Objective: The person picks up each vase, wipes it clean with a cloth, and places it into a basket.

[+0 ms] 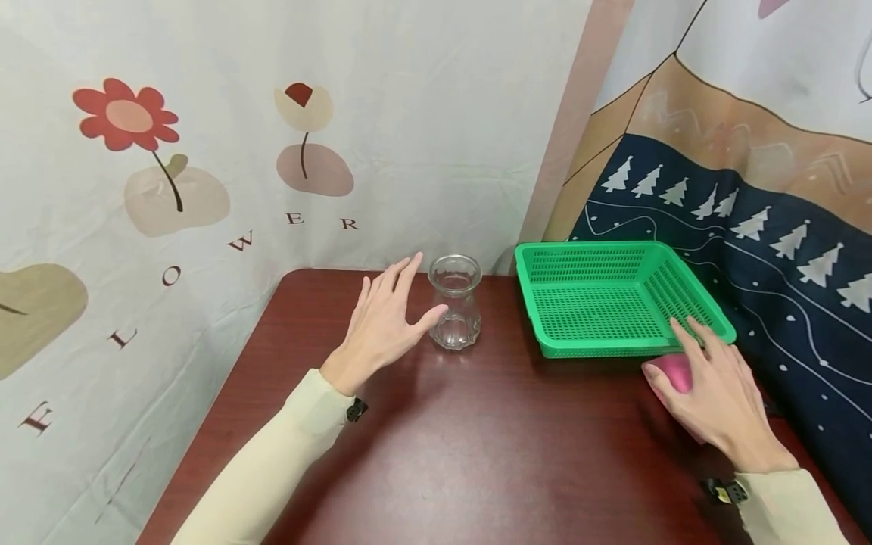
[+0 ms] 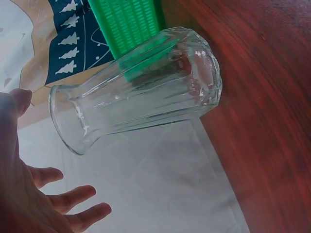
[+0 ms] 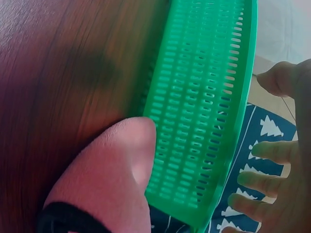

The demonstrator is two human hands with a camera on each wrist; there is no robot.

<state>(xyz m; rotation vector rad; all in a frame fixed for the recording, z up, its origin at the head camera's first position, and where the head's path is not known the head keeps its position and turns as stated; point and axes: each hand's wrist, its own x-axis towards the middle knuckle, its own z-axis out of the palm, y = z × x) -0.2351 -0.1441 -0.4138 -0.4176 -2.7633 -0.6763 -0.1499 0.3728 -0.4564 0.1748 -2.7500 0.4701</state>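
A clear glass vase (image 1: 456,322) with a flared rim and a faceted base stands upright on the table. My left hand (image 1: 381,322) is just left of it, fingers spread and thumb overlapping the glass in the head view. In the left wrist view the whole vase (image 2: 141,92) shows beyond the fingers, which are not wrapped round it. My right hand (image 1: 718,393) hovers over a pink rounded thing (image 1: 674,369), fingers spread apart. In the right wrist view this pink thing (image 3: 104,170) has a fuzzy-looking surface and a black band; the hand partly hides it in the head view.
A green perforated plastic basket (image 1: 593,352) sits at the back right of the dark red wooden table (image 1: 450,454), close to the pink thing. Behind the table hang a pale cloth (image 1: 436,136) with flower prints and a navy cloth (image 1: 770,272) with white trees.
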